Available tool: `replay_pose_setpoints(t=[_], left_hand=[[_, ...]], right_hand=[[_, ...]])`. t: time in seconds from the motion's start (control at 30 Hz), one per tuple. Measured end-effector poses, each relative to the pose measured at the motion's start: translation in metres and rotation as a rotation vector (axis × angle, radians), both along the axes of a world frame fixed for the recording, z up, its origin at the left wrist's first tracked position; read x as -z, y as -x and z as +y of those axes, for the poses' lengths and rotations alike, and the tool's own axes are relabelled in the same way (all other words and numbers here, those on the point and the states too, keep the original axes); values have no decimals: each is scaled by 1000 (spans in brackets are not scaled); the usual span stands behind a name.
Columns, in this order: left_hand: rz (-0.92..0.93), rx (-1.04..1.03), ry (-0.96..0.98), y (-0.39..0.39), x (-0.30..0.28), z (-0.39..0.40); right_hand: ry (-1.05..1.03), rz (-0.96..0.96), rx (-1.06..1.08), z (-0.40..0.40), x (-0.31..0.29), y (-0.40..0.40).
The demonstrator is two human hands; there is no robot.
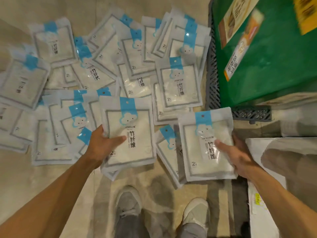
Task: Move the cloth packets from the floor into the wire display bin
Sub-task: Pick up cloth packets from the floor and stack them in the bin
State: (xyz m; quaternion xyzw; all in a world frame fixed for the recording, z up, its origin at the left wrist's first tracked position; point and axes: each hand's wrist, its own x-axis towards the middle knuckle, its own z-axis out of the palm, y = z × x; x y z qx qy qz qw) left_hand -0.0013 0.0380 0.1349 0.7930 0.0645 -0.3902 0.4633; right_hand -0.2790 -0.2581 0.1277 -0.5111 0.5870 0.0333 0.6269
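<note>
Several white cloth packets [178, 83] with blue header strips and cloud faces lie scattered and overlapping across the beige floor. My left hand [103, 145] grips the left edge of a small stack of packets [133, 145], thumb on top. My right hand [235, 153] grips the right edge of another packet [199, 160], thumb across its front, held above the floor. No wire display bin shows in this view.
A green carton [267, 54] sits on a grey plastic pallet [212, 69] at the upper right. White cardboard boxes [264, 194] stand at the right edge. My two grey shoes [128, 205] stand on the floor below the packets.
</note>
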Motion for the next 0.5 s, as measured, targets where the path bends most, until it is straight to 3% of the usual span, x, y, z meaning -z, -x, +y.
replay_pose_setpoints(t=[0.13,0.5], left_hand=[[78,-83,53,-11,-67,-4],[7,-151,207,-84,-307,-34]], right_hand=[[-18,-59,126,-6,-66,-17],[-24,-369,41,-30,-319,-117]])
